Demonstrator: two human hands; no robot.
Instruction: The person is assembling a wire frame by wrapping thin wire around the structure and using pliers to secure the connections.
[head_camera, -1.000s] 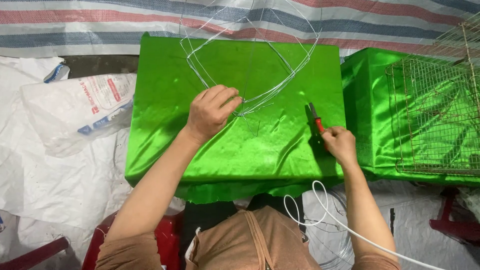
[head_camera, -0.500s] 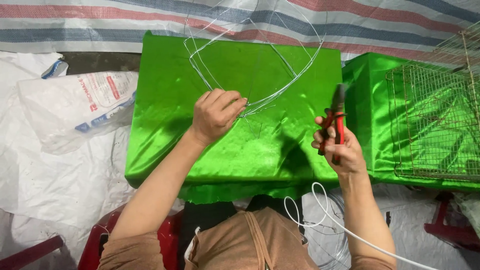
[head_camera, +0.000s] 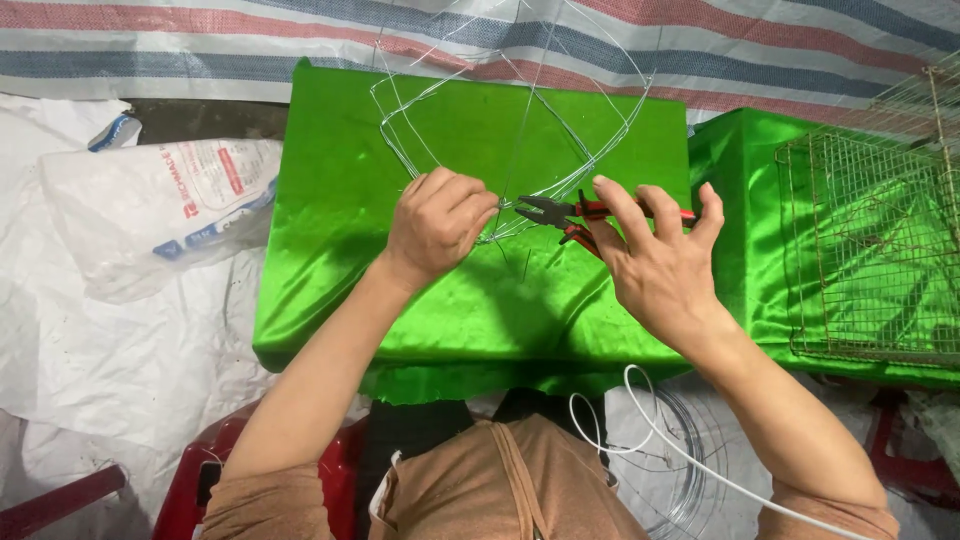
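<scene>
A thin wire frame (head_camera: 520, 110) of bent loops stands on a table covered in shiny green cloth (head_camera: 340, 220). My left hand (head_camera: 440, 220) pinches the frame's near corner. My right hand (head_camera: 655, 255) holds red-handled pliers (head_camera: 570, 212), whose dark jaws point left and sit right beside my left fingertips at that corner.
A metal mesh cage (head_camera: 870, 250) rests on a second green-covered surface at the right. A white plastic sack (head_camera: 165, 205) lies on the left. A white cable (head_camera: 640, 430) and a wire coil (head_camera: 665, 480) lie near my lap. A red stool (head_camera: 200, 470) is below.
My right hand lifted the pliers off the green cloth and swung them left to the frame corner held by my left hand. My left hand stayed on the wire.
</scene>
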